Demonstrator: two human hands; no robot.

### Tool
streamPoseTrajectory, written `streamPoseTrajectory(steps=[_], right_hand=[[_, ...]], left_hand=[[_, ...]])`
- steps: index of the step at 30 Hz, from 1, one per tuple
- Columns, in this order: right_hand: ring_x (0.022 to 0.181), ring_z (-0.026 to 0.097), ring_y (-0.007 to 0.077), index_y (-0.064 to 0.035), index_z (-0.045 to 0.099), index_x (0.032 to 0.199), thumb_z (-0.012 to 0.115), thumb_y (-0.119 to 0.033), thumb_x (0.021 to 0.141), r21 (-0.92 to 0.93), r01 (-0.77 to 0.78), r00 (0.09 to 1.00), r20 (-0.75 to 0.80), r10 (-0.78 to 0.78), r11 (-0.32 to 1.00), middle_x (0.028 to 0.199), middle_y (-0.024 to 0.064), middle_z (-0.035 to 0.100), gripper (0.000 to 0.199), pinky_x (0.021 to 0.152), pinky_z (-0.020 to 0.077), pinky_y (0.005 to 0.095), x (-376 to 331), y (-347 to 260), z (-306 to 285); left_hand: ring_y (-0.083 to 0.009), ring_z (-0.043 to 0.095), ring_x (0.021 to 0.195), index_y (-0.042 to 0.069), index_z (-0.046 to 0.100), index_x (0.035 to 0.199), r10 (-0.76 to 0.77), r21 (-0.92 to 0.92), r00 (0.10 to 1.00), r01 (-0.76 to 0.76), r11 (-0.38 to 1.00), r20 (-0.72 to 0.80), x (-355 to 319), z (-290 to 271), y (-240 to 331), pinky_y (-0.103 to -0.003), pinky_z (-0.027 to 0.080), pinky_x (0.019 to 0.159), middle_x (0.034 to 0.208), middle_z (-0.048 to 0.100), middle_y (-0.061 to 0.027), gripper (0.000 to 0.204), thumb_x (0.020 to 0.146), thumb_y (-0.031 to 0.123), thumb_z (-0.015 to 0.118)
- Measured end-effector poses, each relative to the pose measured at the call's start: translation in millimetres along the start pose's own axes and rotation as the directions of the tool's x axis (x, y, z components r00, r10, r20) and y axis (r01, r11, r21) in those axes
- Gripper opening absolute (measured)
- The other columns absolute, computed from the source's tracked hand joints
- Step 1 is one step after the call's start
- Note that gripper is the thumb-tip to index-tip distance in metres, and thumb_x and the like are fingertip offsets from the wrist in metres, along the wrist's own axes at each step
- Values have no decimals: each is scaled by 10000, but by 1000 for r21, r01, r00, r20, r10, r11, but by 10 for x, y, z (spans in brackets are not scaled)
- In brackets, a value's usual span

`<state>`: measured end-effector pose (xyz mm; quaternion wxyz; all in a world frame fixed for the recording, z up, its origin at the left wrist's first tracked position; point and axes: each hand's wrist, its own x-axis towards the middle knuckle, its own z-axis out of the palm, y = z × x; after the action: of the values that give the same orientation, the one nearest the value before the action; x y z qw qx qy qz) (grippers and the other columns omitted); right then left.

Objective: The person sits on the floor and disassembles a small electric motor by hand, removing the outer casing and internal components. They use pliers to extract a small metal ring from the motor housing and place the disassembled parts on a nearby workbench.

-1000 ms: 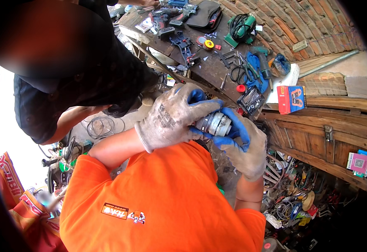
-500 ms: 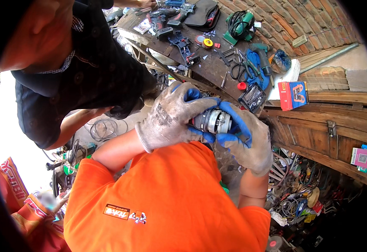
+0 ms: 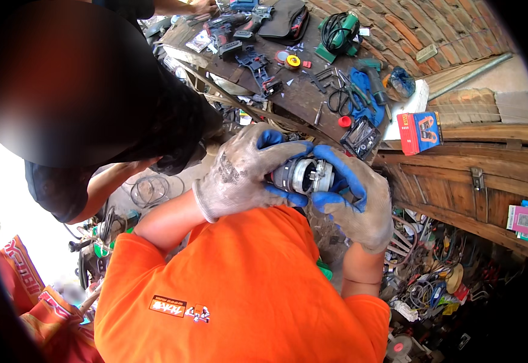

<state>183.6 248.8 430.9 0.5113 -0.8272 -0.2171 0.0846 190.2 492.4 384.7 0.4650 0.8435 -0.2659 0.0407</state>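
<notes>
Both my hands wear grey work gloves with blue palms and meet in front of my chest. My left hand (image 3: 237, 172) is closed round the black collar end of what looks like a drill gearbox (image 3: 303, 175). Its other end is a silver metal ring with a dark opening and small metal parts. Fingers and thumb of my right hand (image 3: 364, 202) are curled onto that metal end. The gearbox lies roughly level between the hands. My fingers and palms hide part of it.
A dark workbench (image 3: 300, 112) ahead carries opened drill shells (image 3: 255, 66), scissors (image 3: 339, 101), a green corded tool (image 3: 339, 33) and a black tray of small parts (image 3: 362, 138). A red-and-blue box (image 3: 420, 133) stands at right. Another person (image 3: 173, 103) leans in at left.
A dark opening in the gearbox's silver ring shows more plainly now. Both hands stay almost in place. The other person's head has come further into view at left.
</notes>
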Motion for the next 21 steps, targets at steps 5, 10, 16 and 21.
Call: streamPoseTrajectory(steps=[5,10,16,21], right_hand=[[908,672,164,84,610,1310,794,-346,851,-33,15,1000,19,-14,999,1049,148,701,655,797,546,302,17,-22,-27],[913,672,164,79,625,1294,811,-373,844,-26,54,998,-11,-54,998,1062,154,704,664,798,540,296,10,2,-12],[921,666,155,78,625,1300,826,-382,834,-4,56,998,-27,-56,998,1077,152,705,685,791,530,280,9,-16,-10],[910,654,138,84,611,1320,832,-356,825,4,74,997,-26,-74,997,1074,137,697,698,784,522,266,20,-14,-9]], left_hand=[[-312,627,956,156,665,1307,-2,-1,1000,2,1000,-10,-22,27,-12,-424,517,819,1025,638,-115,784,617,414,935],[-307,636,947,136,657,1303,28,-49,999,-29,998,-21,-35,48,-53,-421,520,822,1004,643,-108,783,629,423,934],[-322,686,985,74,661,1298,-18,-90,1000,18,996,1,-52,54,-67,-406,560,826,1110,681,-152,839,592,414,962],[-314,660,991,82,673,1295,4,-71,1000,-3,997,16,-26,21,-94,-411,542,846,1094,665,-137,856,580,454,963]])
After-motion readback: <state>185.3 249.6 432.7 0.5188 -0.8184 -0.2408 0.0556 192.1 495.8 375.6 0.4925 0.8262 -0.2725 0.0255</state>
